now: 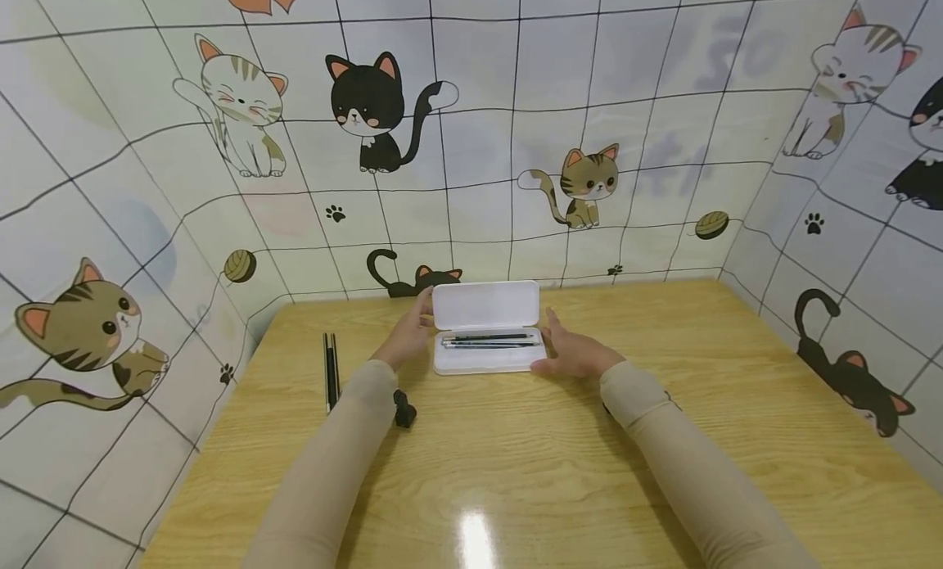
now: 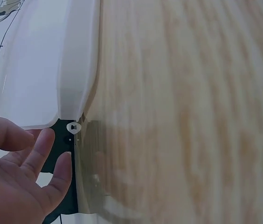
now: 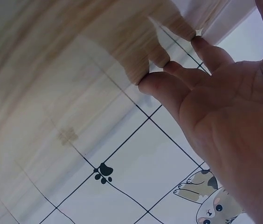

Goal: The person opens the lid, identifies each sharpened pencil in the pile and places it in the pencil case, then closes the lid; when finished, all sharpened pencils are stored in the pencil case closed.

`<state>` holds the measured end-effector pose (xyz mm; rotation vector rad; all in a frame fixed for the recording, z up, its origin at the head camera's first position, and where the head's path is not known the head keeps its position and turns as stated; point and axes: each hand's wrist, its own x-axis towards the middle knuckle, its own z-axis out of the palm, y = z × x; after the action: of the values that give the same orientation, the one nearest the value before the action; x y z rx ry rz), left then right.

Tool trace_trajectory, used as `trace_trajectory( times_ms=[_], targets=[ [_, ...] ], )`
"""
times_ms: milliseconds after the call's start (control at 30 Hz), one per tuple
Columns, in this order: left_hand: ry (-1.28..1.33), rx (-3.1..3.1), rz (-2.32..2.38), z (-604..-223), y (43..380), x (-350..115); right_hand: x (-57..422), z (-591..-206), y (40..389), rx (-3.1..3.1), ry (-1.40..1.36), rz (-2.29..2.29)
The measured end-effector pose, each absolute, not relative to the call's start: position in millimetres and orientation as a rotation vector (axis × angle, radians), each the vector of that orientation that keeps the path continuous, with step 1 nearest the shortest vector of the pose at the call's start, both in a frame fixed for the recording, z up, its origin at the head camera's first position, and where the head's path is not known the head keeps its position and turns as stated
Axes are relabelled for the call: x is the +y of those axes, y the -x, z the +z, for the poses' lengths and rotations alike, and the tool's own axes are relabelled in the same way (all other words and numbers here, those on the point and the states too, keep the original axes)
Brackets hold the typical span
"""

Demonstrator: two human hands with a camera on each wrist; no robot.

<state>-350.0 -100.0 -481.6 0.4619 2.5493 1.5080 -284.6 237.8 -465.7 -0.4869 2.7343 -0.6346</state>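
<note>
Entry, by size as I read it from my remote station. Desk (image 1: 560, 462): pale wood grain, glossy, set into a corner of walls papered with cartoon cats on a grid. Pencil case (image 1: 488, 360): white, oblong, lying at the far middle of the desk with its lid (image 1: 485, 304) raised upright behind the tray; in the left wrist view the lid's pale curved surface fills the upper left. Left hand (image 1: 409, 330): at the case's left end, fingers (image 2: 42, 150) straight and loosely spread, grip open, fingertips up by the lid's left corner; I cannot tell whether they touch it. Right hand (image 1: 573, 352): resting on the desk just beside the case's right end, palm turned inward, fingers (image 3: 166, 91) relaxed and extended, grip open, holding nothing; contact with the case is not clear from the head view. Both forearms in beige sleeves. Pens in the case (image 1: 489, 340): two or three dark, slim, lying lengthwise side by side in the tray. Loose pens (image 1: 331, 371): two dark ones, parallel, on the desk well left of the case, beyond the left forearm. Small black object (image 1: 403, 408): on the desk just beside the left sleeve; too small for me to identify.
</note>
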Motion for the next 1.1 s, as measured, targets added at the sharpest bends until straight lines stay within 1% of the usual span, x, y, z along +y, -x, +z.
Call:
trace_trajectory(
  times_ms=[267,533,833,1100],
  targets=[
    [-0.419,2.554,1.543,-476.8,346.9,-101.1,241.1,-467.1,286.8,2.730,0.501,-0.597],
    [-0.451,2.729,1.514,-464.8,339.7,-102.0,242.9,-469.7,289.0,2.730,0.516,-0.613],
    [-0.439,2.807,1.586,-457.2,335.0,-101.0,242.2,-469.0,288.7,2.724,0.507,-0.615],
    [-0.485,2.922,1.432,-456.2,330.9,-102.2,241.7,-467.9,288.8,2.718,0.504,-0.594]
  ],
)
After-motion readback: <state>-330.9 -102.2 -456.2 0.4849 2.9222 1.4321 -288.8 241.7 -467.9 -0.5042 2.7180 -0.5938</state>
